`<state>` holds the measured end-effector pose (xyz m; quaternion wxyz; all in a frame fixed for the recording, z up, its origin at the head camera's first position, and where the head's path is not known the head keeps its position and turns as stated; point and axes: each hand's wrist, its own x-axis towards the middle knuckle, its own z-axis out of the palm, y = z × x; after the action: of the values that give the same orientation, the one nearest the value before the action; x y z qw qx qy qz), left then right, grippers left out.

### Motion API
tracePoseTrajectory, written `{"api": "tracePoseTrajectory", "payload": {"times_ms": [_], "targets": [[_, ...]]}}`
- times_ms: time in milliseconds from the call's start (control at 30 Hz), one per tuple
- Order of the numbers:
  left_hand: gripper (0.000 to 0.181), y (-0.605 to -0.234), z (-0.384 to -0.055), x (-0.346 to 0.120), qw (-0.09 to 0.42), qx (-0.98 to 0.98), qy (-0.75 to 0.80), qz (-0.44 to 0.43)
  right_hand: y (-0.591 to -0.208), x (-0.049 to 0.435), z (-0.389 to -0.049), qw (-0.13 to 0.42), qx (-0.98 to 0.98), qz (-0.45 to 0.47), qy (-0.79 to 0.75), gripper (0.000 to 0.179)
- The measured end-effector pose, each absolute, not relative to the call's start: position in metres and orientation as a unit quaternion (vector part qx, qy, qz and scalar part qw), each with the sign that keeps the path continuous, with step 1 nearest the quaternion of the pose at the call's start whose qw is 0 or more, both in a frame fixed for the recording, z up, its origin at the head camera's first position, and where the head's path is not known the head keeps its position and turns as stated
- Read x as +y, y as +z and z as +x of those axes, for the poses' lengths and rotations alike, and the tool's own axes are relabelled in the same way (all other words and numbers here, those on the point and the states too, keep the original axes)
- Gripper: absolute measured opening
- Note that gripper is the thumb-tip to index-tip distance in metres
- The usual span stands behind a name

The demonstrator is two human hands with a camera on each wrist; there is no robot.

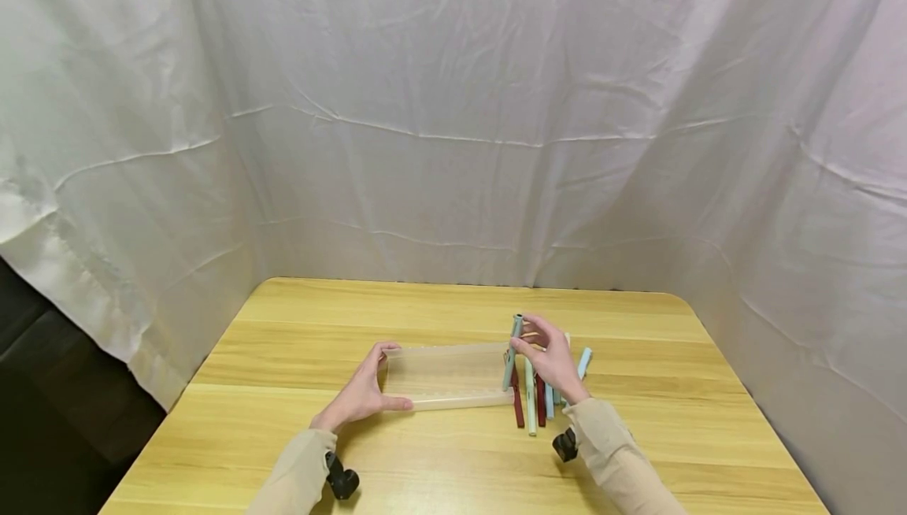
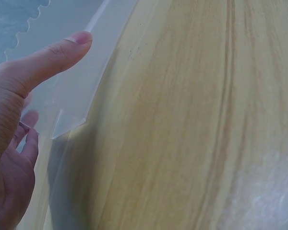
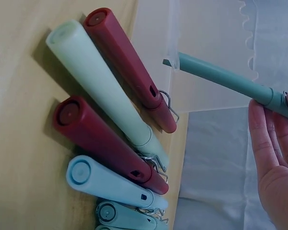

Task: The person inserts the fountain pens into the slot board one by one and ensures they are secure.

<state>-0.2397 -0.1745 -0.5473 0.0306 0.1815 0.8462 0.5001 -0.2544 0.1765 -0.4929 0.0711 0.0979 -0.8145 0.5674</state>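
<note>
My left hand (image 1: 363, 393) grips the left end of a translucent plastic tray (image 1: 446, 401), the thumb along its front wall and the fingers behind. In the left wrist view, the tray (image 2: 93, 72) shows a wavy notched edge. My right hand (image 1: 554, 359) pinches a teal pen (image 3: 225, 79) near its clip end, holding it tilted at the tray's right end. The pen's far tip overlaps the plastic edge in the right wrist view. Below this hand lie a dark red pen (image 3: 129, 57), a pale green pen (image 3: 98, 81) and a second dark red pen (image 3: 105, 139).
A light blue pen (image 3: 115, 182) and a teal pen (image 3: 125, 215) continue the row on the wooden table (image 1: 453, 468). Another light blue pen (image 1: 584, 361) lies at an angle to the right. Grey curtains (image 1: 453, 145) hang behind and beside the table.
</note>
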Motion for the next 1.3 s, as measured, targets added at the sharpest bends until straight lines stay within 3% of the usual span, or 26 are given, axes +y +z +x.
{"api": "tracePoseTrajectory", "payload": {"times_ms": [800,1300], "targets": [[0.1,-0.55,-0.24,-0.174,0.033,0.846,0.502,0.174,-0.502,0.175,-0.251,0.053,-0.823,0.138,0.548,0.049],[0.099,-0.548,-0.24,-0.174,0.037,0.847,0.501,0.176,-0.505,0.175,-0.258,0.002,-0.808,0.126,0.575,0.053]]}}
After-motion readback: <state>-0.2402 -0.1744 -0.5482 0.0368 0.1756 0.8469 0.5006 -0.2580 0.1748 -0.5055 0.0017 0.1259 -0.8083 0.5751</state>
